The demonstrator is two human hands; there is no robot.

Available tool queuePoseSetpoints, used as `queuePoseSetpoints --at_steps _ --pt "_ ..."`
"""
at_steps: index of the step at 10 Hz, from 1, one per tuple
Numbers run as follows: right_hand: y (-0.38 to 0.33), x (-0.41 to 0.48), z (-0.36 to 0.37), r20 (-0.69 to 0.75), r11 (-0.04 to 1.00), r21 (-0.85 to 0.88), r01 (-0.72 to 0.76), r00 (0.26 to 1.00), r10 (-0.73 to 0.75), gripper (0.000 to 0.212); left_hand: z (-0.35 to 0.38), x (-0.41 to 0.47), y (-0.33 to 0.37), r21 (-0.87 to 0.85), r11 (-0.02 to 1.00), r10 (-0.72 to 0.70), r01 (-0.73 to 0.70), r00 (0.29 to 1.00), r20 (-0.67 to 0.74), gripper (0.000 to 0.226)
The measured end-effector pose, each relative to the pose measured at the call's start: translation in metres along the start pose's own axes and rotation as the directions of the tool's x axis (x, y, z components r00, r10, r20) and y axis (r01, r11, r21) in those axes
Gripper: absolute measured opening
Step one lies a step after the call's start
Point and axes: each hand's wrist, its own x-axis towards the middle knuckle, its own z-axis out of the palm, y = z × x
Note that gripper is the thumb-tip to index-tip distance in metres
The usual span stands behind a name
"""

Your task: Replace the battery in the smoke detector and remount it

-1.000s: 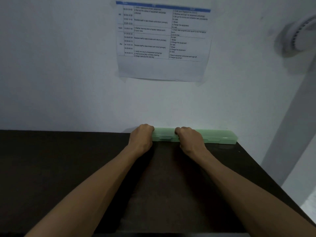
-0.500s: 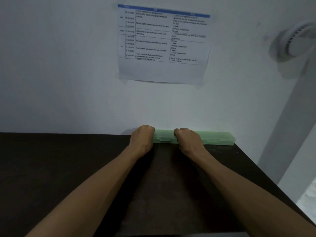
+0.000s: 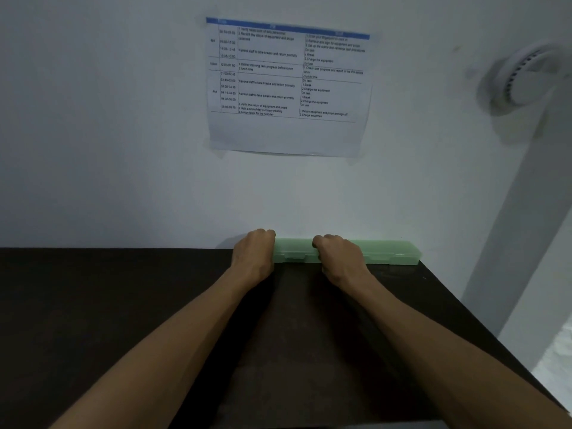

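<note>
A round white smoke detector (image 3: 526,77) is mounted high on the white wall at the upper right. A long, shut, translucent green plastic case (image 3: 387,252) lies on the dark table (image 3: 93,305) against the wall. My left hand (image 3: 252,258) grips the case's left end with curled fingers. My right hand (image 3: 339,261) curls over the case a little right of its front latch (image 3: 294,257). No battery is visible.
A printed schedule sheet (image 3: 288,88) is taped to the wall above the case. The table's right edge runs diagonally at the right, with a white pillar (image 3: 510,243) beyond it.
The view has shifted slightly, so the detector and sheet sit lower and further left in the frame. Both hands stay on the green case in the same grip.
</note>
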Motion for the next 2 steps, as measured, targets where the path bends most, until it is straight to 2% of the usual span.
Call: queuePoseSetpoints --at_steps 1,2 --pt "0.007 -0.013 -0.009 -0.029 1.0 0.014 0.015 0.999 -0.014 0.019 -0.01 -0.008 0.008 -0.012 1.0 -0.012 0.012 1.0 -0.022 0.025" --pt "0.016 -0.047 -0.019 -0.128 0.987 0.161 0.009 0.992 0.012 0.022 -0.016 -0.032 0.027 -0.116 0.993 -0.042 0.022 0.984 -0.175 0.032"
